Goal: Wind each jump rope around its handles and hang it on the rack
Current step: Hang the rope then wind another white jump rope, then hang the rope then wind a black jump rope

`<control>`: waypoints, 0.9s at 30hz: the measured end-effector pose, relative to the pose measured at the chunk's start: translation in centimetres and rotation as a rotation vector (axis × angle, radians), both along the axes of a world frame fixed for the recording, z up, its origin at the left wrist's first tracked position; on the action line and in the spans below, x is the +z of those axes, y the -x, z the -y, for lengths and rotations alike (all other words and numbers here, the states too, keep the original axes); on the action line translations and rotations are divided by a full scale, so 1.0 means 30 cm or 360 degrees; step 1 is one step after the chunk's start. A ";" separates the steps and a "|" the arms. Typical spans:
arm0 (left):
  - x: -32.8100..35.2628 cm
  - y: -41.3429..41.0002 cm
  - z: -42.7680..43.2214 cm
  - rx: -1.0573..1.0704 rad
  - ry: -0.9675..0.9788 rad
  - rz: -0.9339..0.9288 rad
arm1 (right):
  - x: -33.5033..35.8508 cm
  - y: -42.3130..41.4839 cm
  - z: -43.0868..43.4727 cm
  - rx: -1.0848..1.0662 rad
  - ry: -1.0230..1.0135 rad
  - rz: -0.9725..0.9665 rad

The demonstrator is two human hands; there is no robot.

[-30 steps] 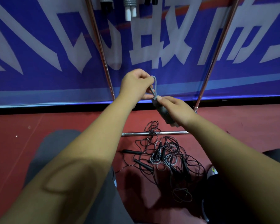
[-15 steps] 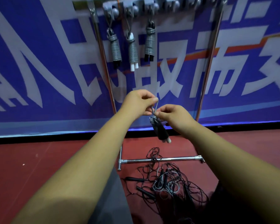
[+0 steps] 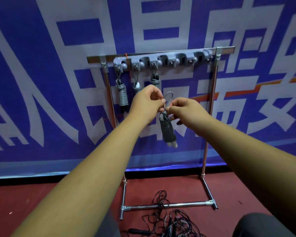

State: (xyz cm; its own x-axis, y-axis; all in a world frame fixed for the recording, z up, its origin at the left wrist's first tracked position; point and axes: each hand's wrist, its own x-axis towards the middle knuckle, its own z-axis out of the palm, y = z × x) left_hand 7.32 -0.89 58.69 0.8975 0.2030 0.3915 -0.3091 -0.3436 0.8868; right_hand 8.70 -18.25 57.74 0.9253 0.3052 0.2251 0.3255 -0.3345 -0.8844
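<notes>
Blue banner with white characters fills the background; red floor lies below it. The metal rack stands against the banner. A tangle of black ropes lies on the floor at the rack's base bar. Three hung ropes occupy the hooks at the left end of the rack's top bar. The wound jump rope hangs from my fingers in front of the rack, between its posts and below the hook row, on no hook. My left hand and right hand each pinch its grey loop just above the coils.
</notes>
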 end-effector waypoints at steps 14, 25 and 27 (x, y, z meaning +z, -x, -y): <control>0.288 -0.426 0.074 0.0151 0.0265 0.0021 | 0.299 -0.388 -0.011 -0.0262 -0.0030 0.0155; 0.190 -0.636 0.076 0.0447 0.0049 -0.0146 | 0.208 -0.546 -0.034 -0.0342 0.0022 0.0009; 0.169 -0.587 0.084 0.0404 -0.0018 -0.0096 | 0.184 -0.552 -0.033 -0.0335 0.0011 0.0024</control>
